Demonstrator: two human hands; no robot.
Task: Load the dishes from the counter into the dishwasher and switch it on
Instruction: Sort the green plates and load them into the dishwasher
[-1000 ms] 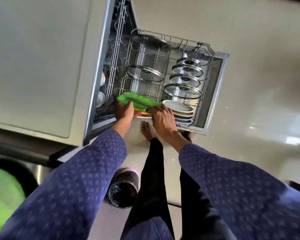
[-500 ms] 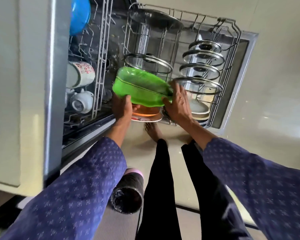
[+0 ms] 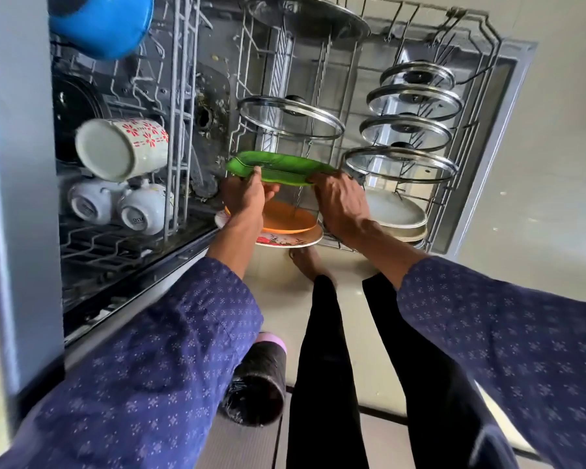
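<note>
The green dish (image 3: pixel 278 168) now lies nearly flat and edge-on to the camera, where half a second ago it was tipped up with its hollow showing, and a second ago it sat lower against the plates; it is held over the lower rack (image 3: pixel 481 45), above the orange plate (image 3: pixel 286 218) and the flowered plate (image 3: pixel 290 239), just beside the glass lids (image 3: pixel 401 164); the left hand (image 3: pixel 244 194) grasps its left rim, thumb on top and fingers underneath; the right hand (image 3: pixel 340 201) pinches its right rim, fingers curled over the edge; neither hand has let go; the dish is being turned and tried again, so I judge that it is not yet seated between the tines; the mugs (image 3: pixel 122 148) and the blue bowl (image 3: pixel 104 22) sit in the upper rack, left of the hands; loading seems well along, and switching on remains undone.
</note>
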